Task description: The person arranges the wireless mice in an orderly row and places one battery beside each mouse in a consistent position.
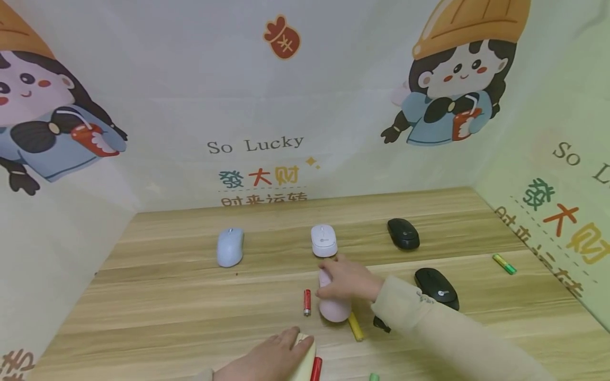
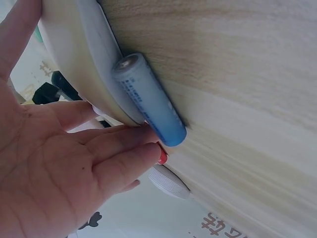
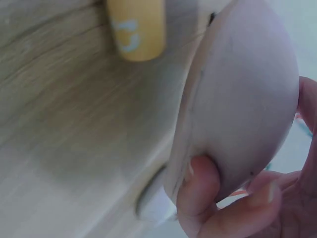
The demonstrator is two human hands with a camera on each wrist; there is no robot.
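Note:
My right hand [image 1: 350, 280] grips a pale pink computer mouse [image 1: 335, 309], thumb and fingers at its sides near the front end. The right wrist view shows the pink mouse [image 3: 242, 94] tilted above the wooden table. A yellow battery [image 1: 355, 326] lies beside it, and a red battery [image 1: 307, 302] to its left. My left hand [image 1: 267, 357] holds a pale yellow mouse [image 1: 305, 362] low at the table's front, between thumb and fingers. Against that mouse's edge lies a blue battery [image 2: 151, 99]. Another red battery [image 1: 316, 369] is to its right.
Behind stand a light blue mouse [image 1: 230, 247], a white mouse [image 1: 324, 241] and a black mouse [image 1: 403, 234]. Another black mouse [image 1: 436, 288] is partly behind my right sleeve. A green-yellow battery [image 1: 504, 263] lies far right, a green one [image 1: 374, 377] at the front. Printed cloth walls enclose the table.

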